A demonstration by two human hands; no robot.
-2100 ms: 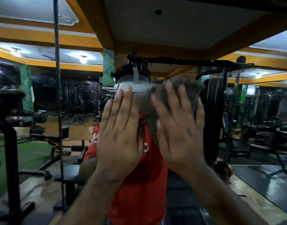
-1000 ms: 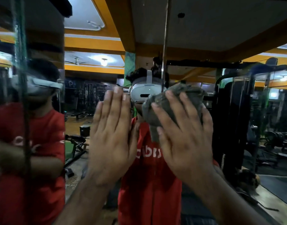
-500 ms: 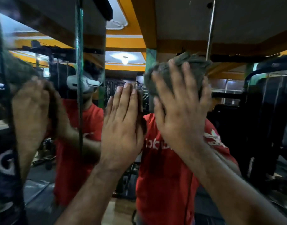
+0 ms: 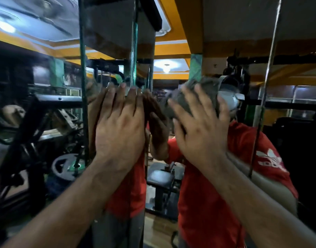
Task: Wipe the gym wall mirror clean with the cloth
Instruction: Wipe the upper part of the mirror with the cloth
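1. Right hand (image 4: 202, 135) raised at head height, fingers spread and nearly straight, palm flat against grey cloth (image 4: 191, 97).
2. Cloth bunched between right palm and mirror (image 4: 216, 18), pressed onto the glass; upper part showing above and between the fingers (image 4: 205, 102).
3. Right grip: wide open, no curl round the cloth, only pressing it flat.
4. Left hand (image 4: 119, 129) raised just beside the right, fingers straight and close together, pointing up, palm toward the glass.
5. Left grip: open, nothing held. Fingertips over the vertical seam (image 4: 134, 51) between mirror panels; actual contact with the glass not clear.
6. Hands near each other, not touching; gap between them filled by reflected hands.
7. Cloth on the panel right of the seam, over the reflected headset (image 4: 228, 100).
8. Reflection showing red shirt (image 4: 243, 140) with white logo, both forearms, orange ceiling beams (image 4: 171, 45), ceiling lamp (image 4: 165, 68).
9. Left of seam: dark gym machine frame (image 4: 28, 122), weight plate (image 4: 67, 167) low down, blurred.
10. Low between the arms: black padded seat (image 4: 160, 176) in reflection.
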